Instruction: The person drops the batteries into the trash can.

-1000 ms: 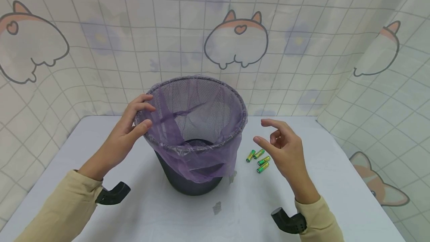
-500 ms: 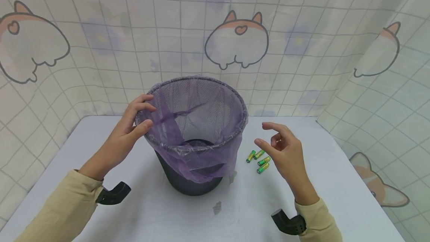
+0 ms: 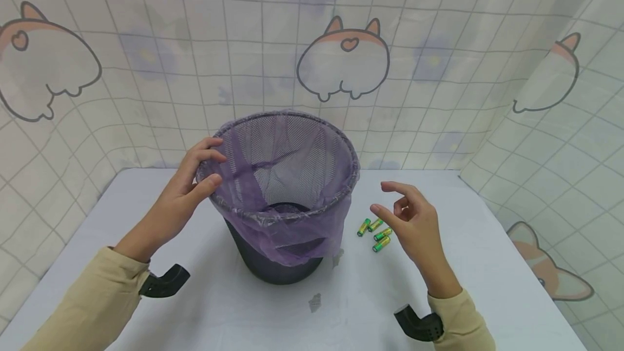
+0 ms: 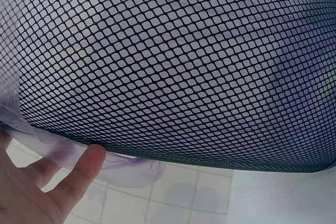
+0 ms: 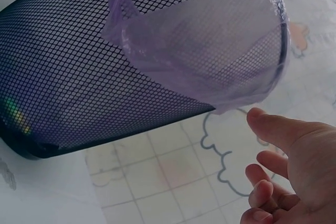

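Observation:
A black mesh wastebasket (image 3: 244, 256) stands on the table, lined with a purple bag (image 3: 297, 245) folded over its rim. My left hand (image 3: 177, 194) is at the rim's left side, fingers loosely bent and spread, thumb apart from them. In the left wrist view its fingertips (image 4: 93, 156) overlap the bag's edge; firm contact cannot be told. My right hand (image 3: 414, 221) is in the air right of the basket, thumb and index finger apart, nothing between them. Several green-and-yellow batteries (image 3: 382, 244) lie below and left of it. A green-yellow patch (image 5: 18, 114) shows through the mesh.
The white table (image 3: 234, 318) has two grey worn patches, one nearer the front (image 3: 314, 302). Behind it and at the sides hangs a checked curtain (image 3: 273, 37) with corgi prints. Black camera mounts sit on both wrists, the right one (image 3: 419, 324) over the table.
My right hand has dropped slightly in the head view. The left hand, the wastebasket and the batteries have stayed where they were.

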### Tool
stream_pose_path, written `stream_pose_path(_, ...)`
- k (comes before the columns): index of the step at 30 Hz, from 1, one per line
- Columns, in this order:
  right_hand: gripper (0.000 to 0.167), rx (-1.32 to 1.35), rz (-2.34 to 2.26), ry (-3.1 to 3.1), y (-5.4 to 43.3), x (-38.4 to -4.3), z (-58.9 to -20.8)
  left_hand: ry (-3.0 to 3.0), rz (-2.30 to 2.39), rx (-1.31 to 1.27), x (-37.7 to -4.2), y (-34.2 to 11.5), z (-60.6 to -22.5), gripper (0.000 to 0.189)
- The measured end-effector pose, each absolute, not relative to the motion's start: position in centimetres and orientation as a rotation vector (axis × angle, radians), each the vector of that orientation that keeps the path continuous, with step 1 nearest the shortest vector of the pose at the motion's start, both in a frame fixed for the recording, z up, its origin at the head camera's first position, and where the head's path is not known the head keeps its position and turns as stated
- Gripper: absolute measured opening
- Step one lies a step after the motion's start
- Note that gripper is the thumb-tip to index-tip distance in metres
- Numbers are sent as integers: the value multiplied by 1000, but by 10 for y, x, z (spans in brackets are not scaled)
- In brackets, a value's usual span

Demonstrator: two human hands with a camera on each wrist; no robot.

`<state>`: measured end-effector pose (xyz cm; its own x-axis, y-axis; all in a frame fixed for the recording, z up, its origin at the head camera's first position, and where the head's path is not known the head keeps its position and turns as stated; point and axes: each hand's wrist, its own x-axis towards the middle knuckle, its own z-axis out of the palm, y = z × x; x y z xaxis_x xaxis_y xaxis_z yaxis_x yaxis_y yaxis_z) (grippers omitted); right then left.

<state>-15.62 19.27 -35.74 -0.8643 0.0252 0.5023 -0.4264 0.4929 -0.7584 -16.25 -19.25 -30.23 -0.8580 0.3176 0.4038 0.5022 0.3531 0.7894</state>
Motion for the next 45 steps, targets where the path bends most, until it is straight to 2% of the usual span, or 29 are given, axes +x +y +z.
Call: stream_pose_path(45, 43, 183, 1252, -2422, 203, -166, -379, -2419, -1544, -756, -163, -193, -304, 31)
